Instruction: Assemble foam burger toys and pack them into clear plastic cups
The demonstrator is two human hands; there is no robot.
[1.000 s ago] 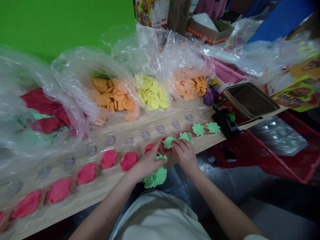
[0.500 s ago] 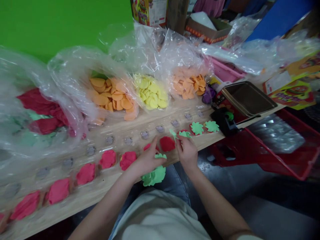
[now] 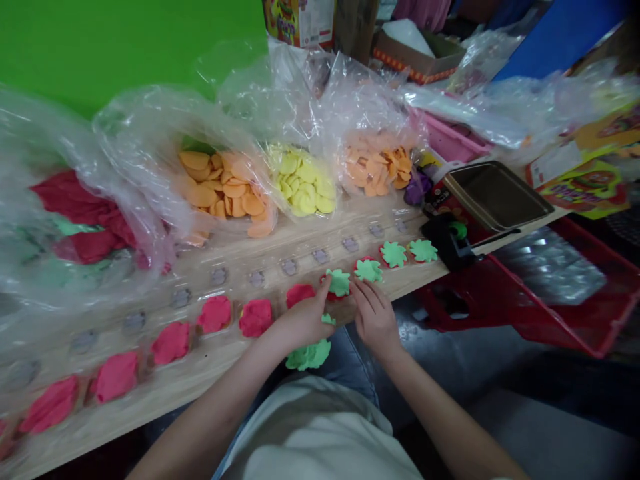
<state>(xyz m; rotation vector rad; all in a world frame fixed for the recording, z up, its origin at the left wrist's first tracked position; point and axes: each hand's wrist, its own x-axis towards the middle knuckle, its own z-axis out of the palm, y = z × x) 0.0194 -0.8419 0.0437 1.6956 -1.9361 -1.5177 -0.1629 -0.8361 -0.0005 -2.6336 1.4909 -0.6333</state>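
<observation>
My left hand (image 3: pixel 305 321) reaches over the front of the table, its index finger touching a green scalloped foam piece (image 3: pixel 339 283) that lies on a red one. A stack of similar green pieces (image 3: pixel 309 355) shows below that hand and on both sides of its thumb, seemingly held in the palm. My right hand (image 3: pixel 375 316) is just to the right, fingers extended near the green piece's edge, with nothing visible in them. Further right, several red pieces bear green ones (image 3: pixel 393 254). Leftward runs a row of bare red pieces (image 3: pixel 256 317), partly hidden by my left hand.
Clear plastic trays with small round hollows (image 3: pixel 257 279) line the table behind the row. Bags of orange (image 3: pixel 235 187), yellow (image 3: pixel 303 183) and red pieces (image 3: pixel 93 220) stand farther back. A black tape dispenser (image 3: pixel 450 241) is at right, above a red crate (image 3: pixel 575 287).
The green piece that my right fingertips held now lies flat on the red piece between my hands. My right hand has let go; my left index finger has moved right onto it.
</observation>
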